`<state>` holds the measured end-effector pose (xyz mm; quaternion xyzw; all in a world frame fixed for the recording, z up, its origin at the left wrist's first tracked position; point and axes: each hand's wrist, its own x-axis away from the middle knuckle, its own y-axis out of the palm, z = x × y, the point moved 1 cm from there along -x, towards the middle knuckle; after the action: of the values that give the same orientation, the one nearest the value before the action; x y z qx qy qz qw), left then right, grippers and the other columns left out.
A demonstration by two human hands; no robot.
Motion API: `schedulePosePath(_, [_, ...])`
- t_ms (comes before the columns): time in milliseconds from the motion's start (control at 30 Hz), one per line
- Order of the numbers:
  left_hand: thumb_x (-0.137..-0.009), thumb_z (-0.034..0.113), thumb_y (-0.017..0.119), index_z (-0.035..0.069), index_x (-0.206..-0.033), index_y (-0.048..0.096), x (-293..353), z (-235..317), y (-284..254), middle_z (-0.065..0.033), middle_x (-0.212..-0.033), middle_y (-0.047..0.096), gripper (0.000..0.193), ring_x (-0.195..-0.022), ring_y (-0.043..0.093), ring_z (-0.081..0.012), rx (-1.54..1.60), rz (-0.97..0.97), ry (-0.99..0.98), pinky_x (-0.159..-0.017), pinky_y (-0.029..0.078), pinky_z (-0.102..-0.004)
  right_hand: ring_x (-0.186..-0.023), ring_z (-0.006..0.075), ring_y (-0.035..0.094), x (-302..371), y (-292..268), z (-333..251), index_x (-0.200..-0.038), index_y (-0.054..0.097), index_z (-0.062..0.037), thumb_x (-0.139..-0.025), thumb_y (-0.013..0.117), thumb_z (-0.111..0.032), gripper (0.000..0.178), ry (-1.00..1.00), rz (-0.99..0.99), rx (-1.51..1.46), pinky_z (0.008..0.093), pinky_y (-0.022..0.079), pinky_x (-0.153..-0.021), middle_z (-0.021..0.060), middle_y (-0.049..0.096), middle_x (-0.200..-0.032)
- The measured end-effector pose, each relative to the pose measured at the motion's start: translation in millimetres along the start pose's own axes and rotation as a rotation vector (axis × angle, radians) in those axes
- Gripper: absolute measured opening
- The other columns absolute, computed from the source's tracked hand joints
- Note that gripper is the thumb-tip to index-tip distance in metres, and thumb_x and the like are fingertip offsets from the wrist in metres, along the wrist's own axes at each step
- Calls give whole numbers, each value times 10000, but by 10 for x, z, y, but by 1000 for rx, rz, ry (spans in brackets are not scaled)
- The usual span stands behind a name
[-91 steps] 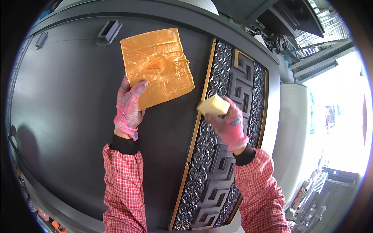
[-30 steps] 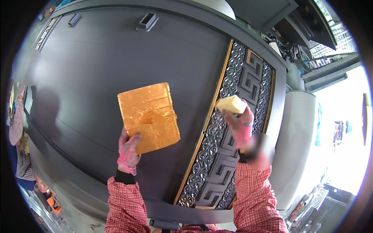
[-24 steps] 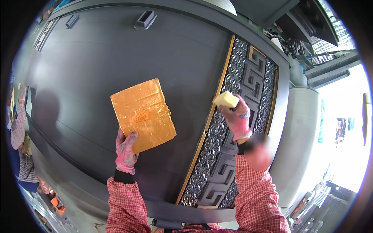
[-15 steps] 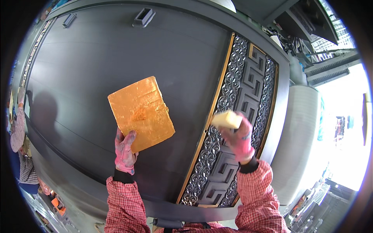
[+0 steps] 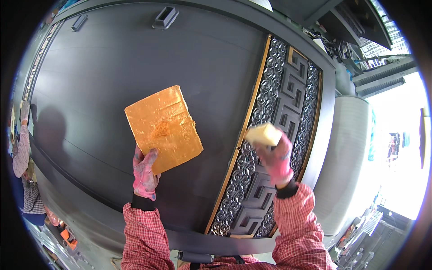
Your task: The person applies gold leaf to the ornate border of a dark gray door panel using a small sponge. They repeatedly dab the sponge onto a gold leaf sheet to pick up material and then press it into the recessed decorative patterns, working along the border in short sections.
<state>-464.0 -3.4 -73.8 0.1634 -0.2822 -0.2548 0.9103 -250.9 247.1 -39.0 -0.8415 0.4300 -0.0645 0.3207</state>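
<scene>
Gripped at its lower left corner by my gloved left hand [image 5: 146,174] is a square board [image 5: 171,130] coated in gold-orange paint, with a rough smear at its middle. My thumb lies on top of the board, over a dark grey panel [image 5: 202,58]. A pale yellow sponge block [image 5: 264,134] is held in my gloved right hand [image 5: 278,159], a little blurred. It is over a strip of carved ornament [image 5: 288,112] with dark shiny swirls and a raised angular key pattern. Narrow gold edging [image 5: 252,105] runs along that strip. Whether the sponge touches the carving I cannot tell.
A small raised rectangular fitting [image 5: 165,18] sits on the panel's far part. Beyond the right frame lies a large pale roll [image 5: 344,166]. At the far left another person's arm [image 5: 21,150] reaches to the panel edge, near a second ornamental strip [image 5: 40,60].
The view has shifted very slightly. My right hand and sponge stay over the carved strip with small motion; my left hand keeps the board in nearly the same place.
</scene>
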Motion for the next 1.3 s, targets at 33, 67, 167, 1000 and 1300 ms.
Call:
schedulePosePath(33, [-883,147,644,54,-1367,421,-9,-5,-7,-83,-1274,540,541,-1165,545,-205,-7,-5,5,-986,454,-353,-702,240,667,-148,26,134,-952,609,-10,-692,771,-66,311,-51,63,8,332,526,-638,105,657,-787])
schedulePosePath(67, [-883,148,645,55,-1368,421,-23,-17,2,-83,-1273,540,543,-1165,546,-205,-11,-15,6,-985,454,-353,-708,247,668,-275,54,237,-965,607,-5,-695,769,-65,321,33,72,-41,335,528,-644,109,660,-791])
schedulePosePath(167, [-883,140,645,56,-1369,422,-36,-47,-20,-82,-1279,537,541,-1171,543,-204,-14,-5,-11,-988,452,-351,-703,278,661,-296,106,240,-981,609,-13,-696,775,-92,340,122,44,-25,354,533,-649,112,662,-811])
schedulePosePath(1000, [-884,134,633,44,-1359,437,-2,-37,2,-82,-1272,548,522,-1171,544,-203,-23,15,40,-988,451,-362,-686,253,651,-5,87,-51,-928,617,-14,-663,770,-112,322,66,6,-12,334,509,-622,92,645,-782])
schedulePosePath(1300, [-890,15,597,53,-1365,434,404,-28,54,-68,-1248,570,504,-1138,560,-182,107,-10,-63,-979,450,-321,-770,277,640,843,-121,-431,-901,643,-21,-633,782,-192,347,186,-163,23,372,511,-744,102,642,-805])
